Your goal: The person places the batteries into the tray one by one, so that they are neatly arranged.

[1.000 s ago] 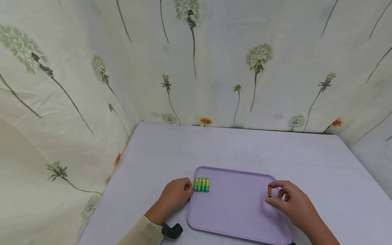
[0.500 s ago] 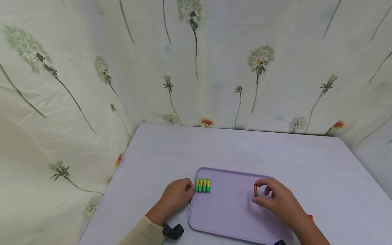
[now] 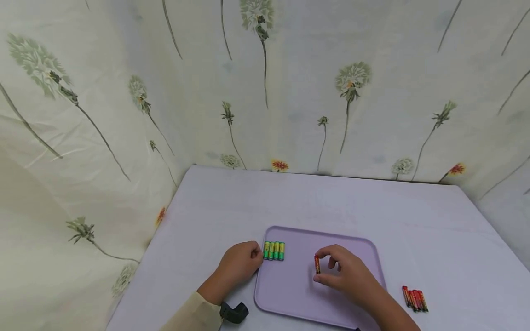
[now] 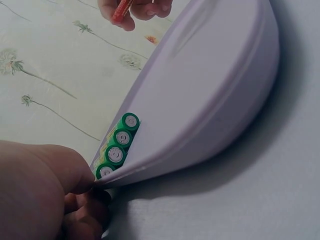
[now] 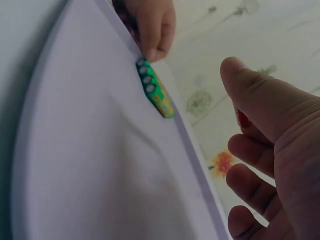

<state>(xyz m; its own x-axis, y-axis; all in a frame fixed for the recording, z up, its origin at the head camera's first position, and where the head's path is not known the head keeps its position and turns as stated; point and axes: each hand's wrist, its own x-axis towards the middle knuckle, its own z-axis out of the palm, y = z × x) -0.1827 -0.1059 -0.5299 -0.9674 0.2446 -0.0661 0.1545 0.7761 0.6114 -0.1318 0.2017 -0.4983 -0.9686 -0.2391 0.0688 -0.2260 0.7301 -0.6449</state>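
My right hand (image 3: 348,273) pinches a red battery (image 3: 317,265) upright between thumb and a finger, above the middle of a purple tray (image 3: 298,294). In the left wrist view that red battery (image 4: 122,10) shows at the top; in the right wrist view the thumb mostly covers it. My left hand (image 3: 240,264) holds the tray's left rim, with the thumb at the edge and the other fingers curled below it in the left wrist view. Beside that thumb, several green-and-yellow batteries (image 3: 274,251) lie side by side in a row in the tray's far left corner.
Several red batteries (image 3: 415,299) lie grouped on the white table (image 3: 439,239) to the right of the tray. A dark band (image 3: 233,312) sits at the left wrist. A flower-patterned cloth (image 3: 290,92) hangs behind and to the left of the table.
My right hand has moved left across the tray with the red battery pinched in it. The red batteries on the right came into sight as the arm moved off them. The left hand stays put.
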